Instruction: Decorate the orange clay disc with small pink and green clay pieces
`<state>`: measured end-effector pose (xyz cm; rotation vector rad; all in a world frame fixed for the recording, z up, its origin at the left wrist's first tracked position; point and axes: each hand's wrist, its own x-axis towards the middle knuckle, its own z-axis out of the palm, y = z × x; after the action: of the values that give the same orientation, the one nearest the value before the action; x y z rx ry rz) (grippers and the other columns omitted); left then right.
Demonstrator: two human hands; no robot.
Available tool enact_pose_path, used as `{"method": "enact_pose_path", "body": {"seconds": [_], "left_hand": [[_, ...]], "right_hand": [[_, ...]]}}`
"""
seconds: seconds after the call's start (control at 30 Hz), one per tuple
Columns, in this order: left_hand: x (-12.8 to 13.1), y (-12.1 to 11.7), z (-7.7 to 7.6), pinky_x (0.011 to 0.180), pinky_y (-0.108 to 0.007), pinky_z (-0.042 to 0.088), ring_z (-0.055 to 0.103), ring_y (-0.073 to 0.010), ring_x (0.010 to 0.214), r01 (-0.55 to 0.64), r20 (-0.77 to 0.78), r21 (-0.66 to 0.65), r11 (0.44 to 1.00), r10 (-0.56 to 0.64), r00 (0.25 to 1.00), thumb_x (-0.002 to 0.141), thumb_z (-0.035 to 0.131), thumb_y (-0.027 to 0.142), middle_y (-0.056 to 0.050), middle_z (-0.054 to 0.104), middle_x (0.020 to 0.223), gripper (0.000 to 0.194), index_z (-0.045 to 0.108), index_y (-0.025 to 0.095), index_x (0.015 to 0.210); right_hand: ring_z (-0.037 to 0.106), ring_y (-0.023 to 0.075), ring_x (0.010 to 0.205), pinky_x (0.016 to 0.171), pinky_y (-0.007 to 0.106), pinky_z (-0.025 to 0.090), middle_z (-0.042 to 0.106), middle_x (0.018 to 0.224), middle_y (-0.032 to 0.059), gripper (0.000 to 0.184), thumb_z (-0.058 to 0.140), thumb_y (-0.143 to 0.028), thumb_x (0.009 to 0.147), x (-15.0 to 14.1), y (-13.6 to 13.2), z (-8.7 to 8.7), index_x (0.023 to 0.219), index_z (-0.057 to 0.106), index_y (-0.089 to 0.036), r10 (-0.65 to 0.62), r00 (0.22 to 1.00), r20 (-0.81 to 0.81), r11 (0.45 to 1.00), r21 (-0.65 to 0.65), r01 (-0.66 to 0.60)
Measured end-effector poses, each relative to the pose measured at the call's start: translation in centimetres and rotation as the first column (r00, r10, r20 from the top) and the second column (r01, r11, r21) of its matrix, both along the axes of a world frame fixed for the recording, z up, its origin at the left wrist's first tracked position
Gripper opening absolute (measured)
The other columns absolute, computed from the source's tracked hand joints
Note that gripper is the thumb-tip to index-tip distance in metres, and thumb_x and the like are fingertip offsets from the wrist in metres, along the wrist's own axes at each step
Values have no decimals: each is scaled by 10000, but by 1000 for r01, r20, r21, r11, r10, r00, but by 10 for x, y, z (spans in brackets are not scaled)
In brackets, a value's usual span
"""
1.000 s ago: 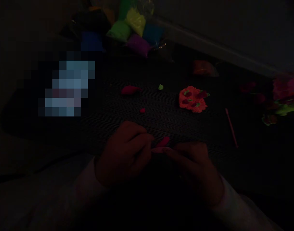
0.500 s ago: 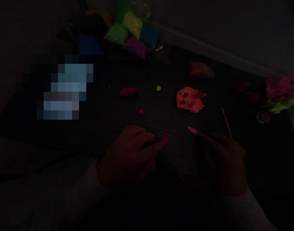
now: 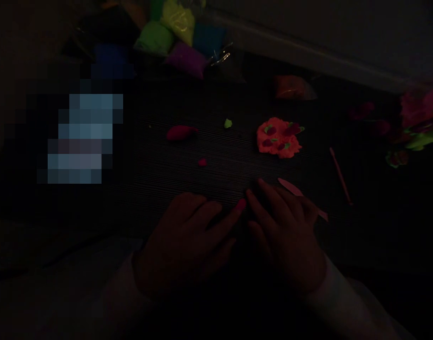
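Note:
In dim light, my left hand (image 3: 191,236) has a small pink piece of modelling clay (image 3: 241,204) at its index fingertip. My right hand (image 3: 285,231) comes close from the right, fingers apart, tips almost at that piece. Partly behind the right hand's knuckles, a pink clay knife (image 3: 290,186) lies on the dark table. Beyond the hands sits an orange clay slab (image 3: 275,137) dotted with dark red and green bits. A larger red clay lump (image 3: 181,133), a small red bit (image 3: 202,162) and a green bit (image 3: 228,123) lie left of it.
Bags of coloured clay (image 3: 154,38) pile up at the back left. An orange clay packet (image 3: 294,88) lies near the wall. A thin pink tool (image 3: 340,174) rests at right, near colourful clay shapes (image 3: 421,118). A pixelated bright screen (image 3: 85,137) stands left.
My right hand has let go of the clay knife, which now lies on the table, and has moved left toward the pink piece. The view has shifted slightly.

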<state>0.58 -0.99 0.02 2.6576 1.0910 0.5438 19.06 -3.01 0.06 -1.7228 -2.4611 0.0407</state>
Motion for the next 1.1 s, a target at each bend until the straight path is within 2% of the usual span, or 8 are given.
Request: {"method": "enact_pose_path", "body": {"seconds": [0.3,0.63,1.1], "left_hand": [[6,2,0,778,-427,369,464,-218,846,-15,-88,-53,998,10,996,790,443,403,-67,546,926,431,484,206,1171],[3,2,-1,780,-407,376,464,-210,846,-10,-37,-23,1000,9,999,775,479,381,-63,549,909,399,521,193,1125],[0,1,0,742,-387,398,464,-200,807,4,11,9,1000,-4,1000,767,497,357,-58,564,878,323,581,168,1015]], "right_hand": [[434,264,1070,857,446,270,464,1256,109,346,449,-278,806,0,-1,1,1133,523,-191,29,1000,0,1000,-1,-29],[445,269,1055,843,462,290,472,1246,122,321,445,-266,809,-2,-3,1,1103,548,-190,40,997,-70,999,11,-39],[435,261,1064,827,433,273,466,1248,120,324,441,-308,816,-6,-8,3,1112,530,-206,70,996,-56,998,-5,-70]]}}
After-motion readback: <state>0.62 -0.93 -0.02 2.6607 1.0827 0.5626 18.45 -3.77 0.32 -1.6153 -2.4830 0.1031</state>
